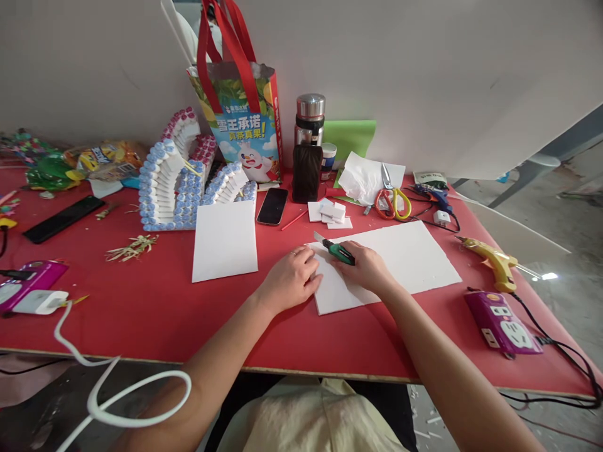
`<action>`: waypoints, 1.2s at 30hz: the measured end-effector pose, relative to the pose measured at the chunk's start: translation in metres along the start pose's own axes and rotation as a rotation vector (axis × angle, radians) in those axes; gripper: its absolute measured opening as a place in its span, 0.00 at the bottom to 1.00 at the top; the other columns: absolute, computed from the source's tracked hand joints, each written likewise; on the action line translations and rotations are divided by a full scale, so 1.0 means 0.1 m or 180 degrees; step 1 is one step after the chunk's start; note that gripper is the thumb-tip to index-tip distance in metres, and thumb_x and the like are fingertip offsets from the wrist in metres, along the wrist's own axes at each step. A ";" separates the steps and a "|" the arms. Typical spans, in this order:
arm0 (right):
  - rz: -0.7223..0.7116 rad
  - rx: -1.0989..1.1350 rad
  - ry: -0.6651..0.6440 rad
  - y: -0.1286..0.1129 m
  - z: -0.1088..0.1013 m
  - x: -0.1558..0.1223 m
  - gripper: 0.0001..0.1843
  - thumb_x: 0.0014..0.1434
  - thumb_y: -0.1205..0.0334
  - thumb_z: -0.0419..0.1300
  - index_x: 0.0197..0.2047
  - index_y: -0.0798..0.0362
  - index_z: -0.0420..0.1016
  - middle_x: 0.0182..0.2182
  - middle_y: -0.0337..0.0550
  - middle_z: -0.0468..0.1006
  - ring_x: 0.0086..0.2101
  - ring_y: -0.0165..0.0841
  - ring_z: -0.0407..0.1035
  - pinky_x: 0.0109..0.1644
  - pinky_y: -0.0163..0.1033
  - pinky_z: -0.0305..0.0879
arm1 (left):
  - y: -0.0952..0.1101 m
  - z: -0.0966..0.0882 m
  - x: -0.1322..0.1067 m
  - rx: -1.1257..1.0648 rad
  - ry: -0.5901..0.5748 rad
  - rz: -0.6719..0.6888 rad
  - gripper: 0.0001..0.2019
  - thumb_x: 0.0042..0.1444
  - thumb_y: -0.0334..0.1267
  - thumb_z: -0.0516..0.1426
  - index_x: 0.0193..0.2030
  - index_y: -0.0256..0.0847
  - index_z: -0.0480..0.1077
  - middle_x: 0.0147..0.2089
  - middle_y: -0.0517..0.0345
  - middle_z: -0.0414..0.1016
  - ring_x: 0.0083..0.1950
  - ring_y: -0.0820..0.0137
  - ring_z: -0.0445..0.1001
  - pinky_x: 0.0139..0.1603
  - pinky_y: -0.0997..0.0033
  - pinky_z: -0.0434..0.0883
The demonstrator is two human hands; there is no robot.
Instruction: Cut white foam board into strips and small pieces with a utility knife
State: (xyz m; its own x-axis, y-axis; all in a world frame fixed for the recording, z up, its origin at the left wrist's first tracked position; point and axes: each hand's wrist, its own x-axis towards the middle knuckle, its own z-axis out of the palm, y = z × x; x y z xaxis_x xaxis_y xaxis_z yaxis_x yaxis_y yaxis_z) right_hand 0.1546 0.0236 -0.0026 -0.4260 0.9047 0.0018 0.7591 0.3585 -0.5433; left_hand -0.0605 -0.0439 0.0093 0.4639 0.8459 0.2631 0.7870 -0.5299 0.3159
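My right hand (365, 267) grips a green utility knife (335, 248), its blade resting near the left edge of a large white foam sheet (409, 257) on the red table (155, 301). My left hand (292, 279) lies curled on the sheet's left edge, pressing it down, fingers bent with a ring showing. Several small cut white foam pieces (332, 213) are piled just beyond the sheet.
A second white sheet (225, 240), a phone (272, 206), a blue-and-white foam model (181, 182), a printed bag (247, 125), a steel flask (309, 119), scissors (392, 199), a yellow glue gun (492, 260) and a purple power strip (502, 323) stand around.
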 end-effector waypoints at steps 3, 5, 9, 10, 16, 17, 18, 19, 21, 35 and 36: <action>0.0004 -0.0023 -0.0011 0.01 0.00 0.00 0.09 0.58 0.54 0.61 0.41 0.48 0.70 0.38 0.40 0.78 0.35 0.35 0.71 0.36 0.36 0.59 | 0.12 0.05 -0.01 0.0377 -0.0099 -0.0128 0.26 0.60 0.59 0.56 0.46 0.33 0.70 0.57 0.33 0.68 0.64 0.44 0.67 0.60 0.48 0.70; 0.0011 -0.0046 -0.0024 0.00 0.00 0.00 0.09 0.59 0.54 0.61 0.40 0.48 0.70 0.38 0.40 0.78 0.35 0.35 0.71 0.35 0.36 0.59 | 0.19 0.08 -0.03 0.0503 -0.0208 -0.0196 0.37 0.54 0.69 0.54 0.48 0.30 0.69 0.59 0.26 0.65 0.65 0.39 0.65 0.59 0.46 0.70; 0.0004 -0.0062 -0.0031 0.00 -0.01 0.00 0.09 0.59 0.53 0.60 0.40 0.47 0.70 0.38 0.40 0.78 0.35 0.35 0.71 0.35 0.35 0.59 | 0.22 0.09 -0.06 0.0435 -0.0280 -0.0254 0.47 0.47 0.76 0.52 0.55 0.30 0.67 0.62 0.25 0.63 0.68 0.37 0.60 0.62 0.44 0.67; -0.0003 -0.0057 -0.0028 0.00 -0.01 0.01 0.09 0.59 0.54 0.61 0.40 0.47 0.70 0.38 0.40 0.78 0.36 0.36 0.72 0.35 0.36 0.59 | 0.21 0.09 -0.06 0.0399 -0.0270 -0.0249 0.49 0.47 0.77 0.52 0.58 0.30 0.66 0.63 0.26 0.62 0.69 0.37 0.59 0.63 0.43 0.66; -0.0037 -0.0029 -0.0033 0.00 -0.01 0.00 0.09 0.59 0.54 0.60 0.42 0.47 0.70 0.40 0.41 0.78 0.38 0.37 0.72 0.37 0.37 0.60 | 0.18 0.14 -0.07 0.0451 -0.0176 -0.0273 0.49 0.49 0.73 0.55 0.64 0.29 0.64 0.64 0.29 0.65 0.68 0.40 0.61 0.69 0.43 0.59; -0.0048 -0.0022 -0.0029 0.01 0.00 0.00 0.09 0.59 0.54 0.60 0.41 0.47 0.70 0.40 0.41 0.78 0.38 0.37 0.72 0.37 0.37 0.60 | 0.23 0.18 -0.07 0.0547 -0.0150 -0.0343 0.44 0.54 0.68 0.56 0.64 0.29 0.65 0.64 0.30 0.66 0.68 0.42 0.62 0.69 0.44 0.60; -0.0055 -0.0012 -0.0025 0.01 0.00 0.00 0.10 0.59 0.53 0.60 0.41 0.48 0.70 0.39 0.41 0.78 0.37 0.37 0.72 0.37 0.37 0.60 | 0.28 0.22 -0.07 0.0658 -0.0110 -0.0456 0.39 0.58 0.63 0.56 0.64 0.29 0.65 0.65 0.29 0.65 0.68 0.43 0.63 0.68 0.45 0.61; -0.0060 0.0000 -0.0022 0.02 0.01 0.00 0.10 0.60 0.53 0.60 0.41 0.48 0.69 0.39 0.40 0.78 0.36 0.36 0.72 0.36 0.37 0.60 | 0.35 0.27 -0.07 0.0771 -0.0064 -0.0601 0.36 0.61 0.57 0.56 0.65 0.27 0.64 0.66 0.27 0.65 0.68 0.42 0.63 0.66 0.45 0.64; -0.0060 0.0013 -0.0003 0.02 0.02 0.00 0.10 0.60 0.52 0.60 0.40 0.48 0.69 0.37 0.39 0.77 0.34 0.35 0.71 0.36 0.37 0.60 | 0.51 0.38 -0.05 0.0990 -0.0066 -0.0916 0.29 0.65 0.46 0.56 0.64 0.24 0.65 0.66 0.26 0.65 0.67 0.41 0.64 0.62 0.45 0.67; -0.0051 0.0138 0.0062 0.01 0.04 0.01 0.07 0.58 0.55 0.60 0.36 0.48 0.69 0.35 0.39 0.77 0.33 0.34 0.70 0.35 0.36 0.60 | 0.51 0.27 0.14 0.0973 -0.0226 -0.0631 0.18 0.67 0.43 0.52 0.53 0.30 0.72 0.45 0.37 0.74 0.49 0.50 0.71 0.47 0.51 0.72; -0.0059 0.0138 0.0085 0.01 0.04 0.01 0.07 0.58 0.55 0.60 0.36 0.48 0.68 0.35 0.39 0.77 0.33 0.34 0.71 0.35 0.36 0.60 | 0.48 0.27 0.14 0.0958 -0.0137 -0.0611 0.18 0.66 0.43 0.52 0.53 0.30 0.72 0.47 0.37 0.73 0.51 0.49 0.71 0.50 0.50 0.72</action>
State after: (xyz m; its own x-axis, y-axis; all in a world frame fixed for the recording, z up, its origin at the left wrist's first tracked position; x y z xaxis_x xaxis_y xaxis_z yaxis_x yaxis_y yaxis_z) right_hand 0.1528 0.0234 -0.0061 -0.4259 0.9041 0.0343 0.7290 0.3654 -0.5789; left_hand -0.0051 -0.0553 0.0032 0.3076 0.9335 0.1843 0.9431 -0.3248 0.0716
